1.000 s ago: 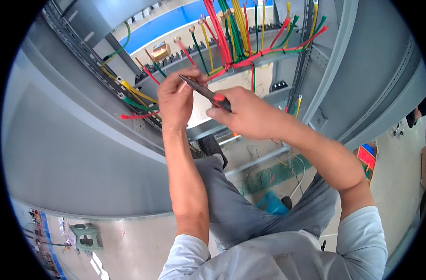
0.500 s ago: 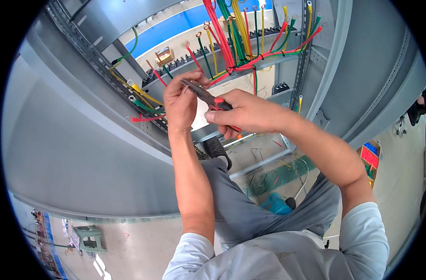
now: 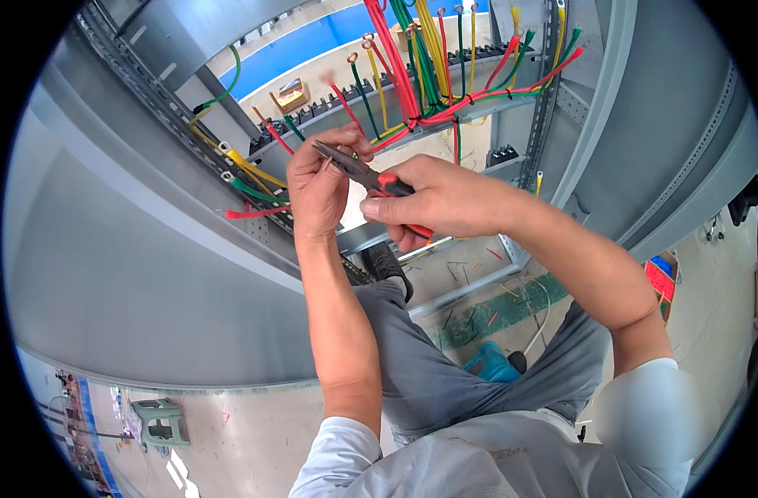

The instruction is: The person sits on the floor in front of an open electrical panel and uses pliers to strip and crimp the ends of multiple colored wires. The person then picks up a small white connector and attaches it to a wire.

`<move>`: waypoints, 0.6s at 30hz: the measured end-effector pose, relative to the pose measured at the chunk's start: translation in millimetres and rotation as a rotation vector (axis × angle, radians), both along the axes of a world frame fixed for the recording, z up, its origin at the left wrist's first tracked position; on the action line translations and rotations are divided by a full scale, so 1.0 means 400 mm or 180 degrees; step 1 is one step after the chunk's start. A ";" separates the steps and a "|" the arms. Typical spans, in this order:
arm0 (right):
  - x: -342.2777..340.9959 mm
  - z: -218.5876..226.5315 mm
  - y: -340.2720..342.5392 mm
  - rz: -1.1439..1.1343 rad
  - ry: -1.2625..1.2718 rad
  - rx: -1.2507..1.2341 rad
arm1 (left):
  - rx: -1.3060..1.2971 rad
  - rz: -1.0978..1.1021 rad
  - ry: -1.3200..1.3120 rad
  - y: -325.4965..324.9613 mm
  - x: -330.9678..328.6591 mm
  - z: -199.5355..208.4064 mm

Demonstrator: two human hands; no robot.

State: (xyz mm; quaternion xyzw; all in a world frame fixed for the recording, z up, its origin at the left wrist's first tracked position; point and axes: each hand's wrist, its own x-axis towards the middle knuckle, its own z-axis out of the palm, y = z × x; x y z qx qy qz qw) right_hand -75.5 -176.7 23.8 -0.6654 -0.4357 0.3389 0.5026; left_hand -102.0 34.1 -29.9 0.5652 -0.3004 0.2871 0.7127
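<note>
My right hand [image 3: 445, 197] is closed around pliers [image 3: 358, 170] with dark jaws and red-and-black handles. Their tips reach across the fingers of my left hand [image 3: 316, 199], which is raised and curled. A thin, pale sliver shows between those fingers at the jaws; its kind is too small to tell. Just beyond both hands, insulated wires run through the cabinet frame: a red bundle [image 3: 402, 79], green wires [image 3: 429, 83] and yellow ones. Several shorter wires stand up with copper ring lugs [image 3: 352, 58] on their ends.
Grey cabinet panels [image 3: 171, 274] rise at left and right. A perforated rail [image 3: 159, 95] carries more lugged wires at the left. Wire scraps lie on the floor around my shoe [image 3: 385, 264]. A box of coloured parts [image 3: 660, 280] stands at right, a green stool [image 3: 160, 422] lower left.
Both hands and the pliers sit slightly farther left in the picture, the plier tips still at my left fingers. The grip of each hand looks the same.
</note>
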 end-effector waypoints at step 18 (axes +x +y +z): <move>-0.056 -0.001 0.091 0.0277 0.0065 0.0158 | 0.0014 0.0979 0.0474 0.267 -0.110 -0.079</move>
